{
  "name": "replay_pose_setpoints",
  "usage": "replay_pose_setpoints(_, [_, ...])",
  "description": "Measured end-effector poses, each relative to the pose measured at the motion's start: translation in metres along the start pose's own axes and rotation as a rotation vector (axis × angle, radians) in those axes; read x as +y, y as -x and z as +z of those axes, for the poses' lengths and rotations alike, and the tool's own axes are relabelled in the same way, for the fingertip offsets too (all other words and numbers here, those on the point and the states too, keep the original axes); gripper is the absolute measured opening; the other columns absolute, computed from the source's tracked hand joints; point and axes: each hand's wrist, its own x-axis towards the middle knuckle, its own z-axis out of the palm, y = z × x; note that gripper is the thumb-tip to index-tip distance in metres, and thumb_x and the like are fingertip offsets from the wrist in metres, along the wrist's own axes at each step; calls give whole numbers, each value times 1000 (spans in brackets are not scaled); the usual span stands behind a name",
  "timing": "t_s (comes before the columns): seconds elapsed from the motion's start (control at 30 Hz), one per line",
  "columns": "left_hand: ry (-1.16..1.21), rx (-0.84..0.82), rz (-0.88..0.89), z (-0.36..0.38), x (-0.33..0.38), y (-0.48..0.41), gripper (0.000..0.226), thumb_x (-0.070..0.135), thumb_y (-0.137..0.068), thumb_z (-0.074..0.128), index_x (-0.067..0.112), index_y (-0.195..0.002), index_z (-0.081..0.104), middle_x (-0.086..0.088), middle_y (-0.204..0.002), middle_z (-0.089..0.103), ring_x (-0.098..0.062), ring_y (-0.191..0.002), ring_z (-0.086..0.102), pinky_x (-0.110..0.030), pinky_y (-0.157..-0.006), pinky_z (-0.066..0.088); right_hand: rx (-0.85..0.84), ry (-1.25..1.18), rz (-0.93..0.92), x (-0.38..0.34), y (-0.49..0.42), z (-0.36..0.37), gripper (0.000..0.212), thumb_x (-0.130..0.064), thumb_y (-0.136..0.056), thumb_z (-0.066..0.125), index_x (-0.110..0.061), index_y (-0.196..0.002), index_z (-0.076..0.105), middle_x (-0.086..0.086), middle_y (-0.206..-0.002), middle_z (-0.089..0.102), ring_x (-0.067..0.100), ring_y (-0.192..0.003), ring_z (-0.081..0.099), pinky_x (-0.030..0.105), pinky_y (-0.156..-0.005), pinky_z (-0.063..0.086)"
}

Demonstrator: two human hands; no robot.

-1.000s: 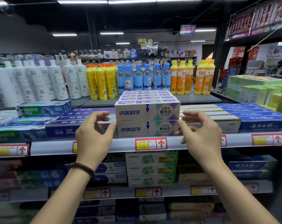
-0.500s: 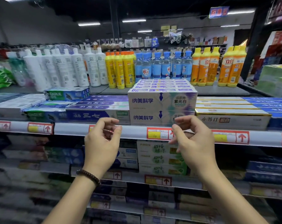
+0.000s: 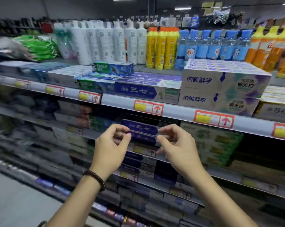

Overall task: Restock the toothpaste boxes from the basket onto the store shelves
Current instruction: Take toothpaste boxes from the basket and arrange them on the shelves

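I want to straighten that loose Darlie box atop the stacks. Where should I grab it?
I'd grip the Darlie box around its middle, coming from the front and above: it lies flat, long face toward the aisle, top bare, while white bottles stand close behind.

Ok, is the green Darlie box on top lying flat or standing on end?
Lying flat. The Darlie box rests lengthwise on the stacked toothpaste boxes beneath it, its long printed side facing out.

Left hand [image 3: 111,145], right hand [image 3: 179,149]: two. Bracelet [image 3: 96,178]: one. Front white toothpaste boxes [image 3: 220,86]: two, stacked.
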Motion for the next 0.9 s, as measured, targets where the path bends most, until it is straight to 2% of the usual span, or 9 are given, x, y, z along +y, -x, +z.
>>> replay_pose_setpoints(0.07, [-27, -5, -43, -22, -15, 2, 6, 32, -99, 71, 34, -103, 67, 11, -88, 69, -5, -76, 66, -22, -64, 53, -30, -13, 25, 0, 1, 26, 10, -18, -98, 72, -27, -99, 70, 2, -86, 76, 20, -65, 77, 32, -60, 55])
replay_pose_setpoints(0.17, [-51, 4, -100, -56, -34, 4, 5, 31, -100, 69, 32, -103, 67, 8, -90, 70, -3, -75, 64, -15, -59, 48, -80, -14, 43, 2, 2, 66, 10, -19, -98, 72, -29, -98, 71, 2, -82, 75, 18, -72, 77, 37, -67, 59])
replay_pose_setpoints(0.33, [-92, 26, -139, -104, -67, 6, 5, 33, -100, 69, 36, -103, 67, 12, -91, 70, 0, -79, 65, -19, -63, 49, -132, 9, 27, 1, 7, 126, 10, -22, -98, 72, -32, -98, 71, 0, -84, 77, 16, -79, 76, 47, -78, 63])
replay_pose_setpoints(0.57, [-102, 35, -208, -161, -113, 17, 4, 34, -99, 70, 34, -102, 68, 12, -87, 69, -2, -74, 64, -21, -64, 51, -207, 14, 12, -4, 18, 207, 6, -27, -96, 73, -32, -97, 71, 1, -85, 77, 22, -81, 75, 54, -76, 62])
replay_pose_setpoints(0.7, [-115, 65, -263, -192, -138, 26, 3, 32, -98, 70, 34, -101, 68, 12, -83, 69, -2, -73, 64, -10, -61, 45, -284, -9, 45, -2, 27, 251, 4, -29, -94, 73, -31, -97, 72, 2, -84, 76, 24, -80, 75, 55, -78, 63])
replay_pose_setpoints(0.83, [-108, 93, -324, -213, -162, 33, 5, 30, -97, 71, 33, -101, 69, 10, -83, 72, -3, -73, 66, -20, -68, 52, -374, 2, 37, 3, 31, 287, 5, -26, -95, 74, -29, -98, 72, 3, -86, 77, 22, -81, 74, 49, -80, 63])
replay_pose_setpoints(0.9, [-117, 110, -356, -218, -172, 36, 6, 30, -97, 72, 34, -101, 70, 11, -82, 72, -2, -72, 67, -24, -70, 54, -406, -10, 40, 6, 30, 303, 5, -23, -96, 74, -26, -98, 72, 6, -84, 76, 18, -74, 72, 42, -72, 61])
